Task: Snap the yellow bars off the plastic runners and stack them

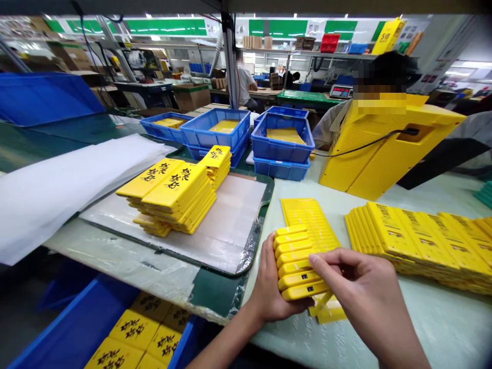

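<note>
My left hand (271, 284) cups the left side of a fanned row of yellow plastic plates (295, 261) at the table's near edge. My right hand (365, 287) lies curled over the right side of that row, fingertips pinching the edges of the nearest plates. The row stands on edge, leaning back along the pale table top. Further yellow plates (313, 220) lie flat just behind it.
A stack of yellow printed covers (179, 197) sits on a plastic-wrapped tray (238, 230) to the left. Overlapping yellow plates (418, 243) spread at right. Blue bins (282, 136) stand behind. A blue bin (130, 333) of covers sits below. A person sits across by a yellow housing (384, 148).
</note>
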### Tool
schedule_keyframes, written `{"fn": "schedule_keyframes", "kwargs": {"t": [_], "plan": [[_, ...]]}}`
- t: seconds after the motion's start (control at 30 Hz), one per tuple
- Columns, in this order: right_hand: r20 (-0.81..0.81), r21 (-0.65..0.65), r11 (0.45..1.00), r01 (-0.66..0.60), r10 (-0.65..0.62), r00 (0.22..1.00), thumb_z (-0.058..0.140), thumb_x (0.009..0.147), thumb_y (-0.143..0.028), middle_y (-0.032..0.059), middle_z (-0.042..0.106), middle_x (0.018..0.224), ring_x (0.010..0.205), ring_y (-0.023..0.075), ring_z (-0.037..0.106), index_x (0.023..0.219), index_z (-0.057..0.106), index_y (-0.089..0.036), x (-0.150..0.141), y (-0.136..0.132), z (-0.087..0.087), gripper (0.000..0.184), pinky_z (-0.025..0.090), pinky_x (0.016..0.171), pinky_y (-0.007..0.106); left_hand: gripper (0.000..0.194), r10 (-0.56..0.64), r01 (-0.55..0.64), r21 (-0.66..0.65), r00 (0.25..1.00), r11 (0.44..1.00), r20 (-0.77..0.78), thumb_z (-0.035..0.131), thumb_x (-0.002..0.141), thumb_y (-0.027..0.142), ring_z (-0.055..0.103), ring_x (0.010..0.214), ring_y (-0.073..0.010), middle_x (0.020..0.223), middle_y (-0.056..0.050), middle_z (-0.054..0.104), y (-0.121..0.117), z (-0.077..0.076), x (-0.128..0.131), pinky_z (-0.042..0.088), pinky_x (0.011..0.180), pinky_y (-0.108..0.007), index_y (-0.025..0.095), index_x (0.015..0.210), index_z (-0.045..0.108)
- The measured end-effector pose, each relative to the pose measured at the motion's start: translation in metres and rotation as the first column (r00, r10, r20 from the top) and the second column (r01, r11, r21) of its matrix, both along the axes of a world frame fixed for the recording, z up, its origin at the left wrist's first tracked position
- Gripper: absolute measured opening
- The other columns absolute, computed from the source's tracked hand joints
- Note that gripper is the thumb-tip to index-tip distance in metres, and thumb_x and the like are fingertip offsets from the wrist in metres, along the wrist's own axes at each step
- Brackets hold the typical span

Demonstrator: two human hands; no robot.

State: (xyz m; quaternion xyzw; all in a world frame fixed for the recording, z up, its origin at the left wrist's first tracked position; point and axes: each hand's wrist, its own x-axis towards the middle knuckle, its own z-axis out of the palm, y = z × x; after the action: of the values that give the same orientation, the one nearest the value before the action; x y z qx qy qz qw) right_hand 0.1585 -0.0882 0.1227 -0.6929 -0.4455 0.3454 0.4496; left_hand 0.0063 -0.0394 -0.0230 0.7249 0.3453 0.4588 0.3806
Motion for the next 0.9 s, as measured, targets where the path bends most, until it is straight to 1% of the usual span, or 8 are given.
{"fn": "schedule_keyframes", "kwargs": {"t": [0.13,0.33,0.47,0.57,0.63,0.73,0.8,0.9], "plan": [[0.01,0.006,1.0,-0.018,0.018,1.0,0.076,0.082,-0.055,0.008,0.072,0.071,0.058,0.0172,0.064,0.074,0.08,-0.015,0.002,0.0,-0.001,0.041,0.048,0.05,0.023,0.14,0.006,-0.006,0.018,1.0,1.0,0.007,0.089,0.064,0.066,0.039,0.15,-0.045,0.162,-0.022,0.032,0.0,0.002,0.0,0.029,0.126,-0.064,0.025,0.166,0.003],[0.151,0.025,0.998,-0.057,0.052,0.987,0.071,0.087,-0.052,0.0024,0.061,0.059,0.053,0.0137,0.054,0.066,0.074,-0.017,0.005,0.001,-0.006,0.041,0.042,0.05,0.023,0.141,-0.001,0.001,-0.013,1.0,1.0,0.008,0.089,0.063,0.065,0.039,0.15,-0.0447,0.163,-0.02,0.032,-0.001,-0.004,-0.001,0.029,0.126,-0.066,0.026,0.166,0.002],[0.352,0.059,0.983,-0.174,0.143,0.925,0.065,0.09,-0.045,0.0016,0.059,0.057,0.053,0.0139,0.052,0.064,0.075,-0.02,0.008,0.003,0.0,0.038,0.038,0.053,0.026,0.144,-0.016,0.017,-0.021,1.0,1.0,0.009,0.088,0.062,0.07,0.037,0.151,-0.0466,0.165,-0.022,0.028,-0.001,-0.007,-0.002,0.025,0.126,-0.07,0.026,0.166,-0.001],[0.439,-0.021,0.954,-0.299,0.277,0.854,0.066,0.091,-0.047,0.0021,0.064,0.061,0.054,0.0143,0.053,0.067,0.077,-0.022,0.017,0.003,0.009,0.036,0.037,0.054,0.028,0.139,-0.013,0.013,0.02,1.0,1.0,-0.008,0.088,0.064,0.064,0.038,0.15,-0.0461,0.164,-0.022,0.027,0.0,-0.003,-0.002,0.028,0.125,-0.068,0.025,0.166,0.003],[0.404,-0.094,0.927,-0.363,0.369,0.837,0.069,0.09,-0.055,0.0028,0.065,0.062,0.053,0.0147,0.055,0.074,0.08,-0.022,0.031,0.003,0.015,0.039,0.038,0.05,0.027,0.135,-0.005,0.006,0.048,1.0,0.999,-0.024,0.088,0.066,0.061,0.038,0.15,-0.0459,0.163,-0.022,0.027,0.001,0.0,-0.001,0.03,0.125,-0.066,0.023,0.166,0.006],[0.296,-0.088,0.914,-0.395,0.403,0.866,0.076,0.085,-0.058,0.0054,0.071,0.071,0.056,0.0168,0.064,0.105,0.086,-0.02,0.06,0.001,0.02,0.044,0.049,0.048,0.024,0.138,-0.007,0.008,0.055,1.0,0.998,-0.012,0.086,0.068,0.071,0.038,0.149,-0.0465,0.162,-0.022,0.028,0.002,0.001,-0.001,0.03,0.124,-0.068,0.025,0.167,0.002],[0.221,-0.032,0.928,-0.372,0.369,0.903,0.083,0.079,-0.051,0.0073,0.075,0.081,0.063,0.0187,0.071,0.121,0.083,-0.02,0.074,-0.001,0.021,0.051,0.058,0.053,0.023,0.138,-0.019,0.019,0.056,1.0,0.998,-0.003,0.081,0.07,0.079,0.038,0.149,-0.0469,0.163,-0.022,0.026,0.002,-0.002,-0.002,0.028,0.124,-0.07,0.027,0.168,0.0],[0.056,0.092,0.972,-0.217,0.212,0.976,0.091,0.074,-0.043,0.0076,0.076,0.083,0.07,0.0186,0.075,0.113,0.085,-0.023,0.072,-0.007,0.019,0.045,0.062,0.061,0.021,0.134,-0.024,0.026,0.085,0.999,0.996,-0.024,0.075,0.073,0.084,0.033,0.153,-0.0479,0.165,-0.024,0.022,0.002,-0.004,-0.002,0.023,0.127,-0.069,0.023,0.168,0.002]]}}
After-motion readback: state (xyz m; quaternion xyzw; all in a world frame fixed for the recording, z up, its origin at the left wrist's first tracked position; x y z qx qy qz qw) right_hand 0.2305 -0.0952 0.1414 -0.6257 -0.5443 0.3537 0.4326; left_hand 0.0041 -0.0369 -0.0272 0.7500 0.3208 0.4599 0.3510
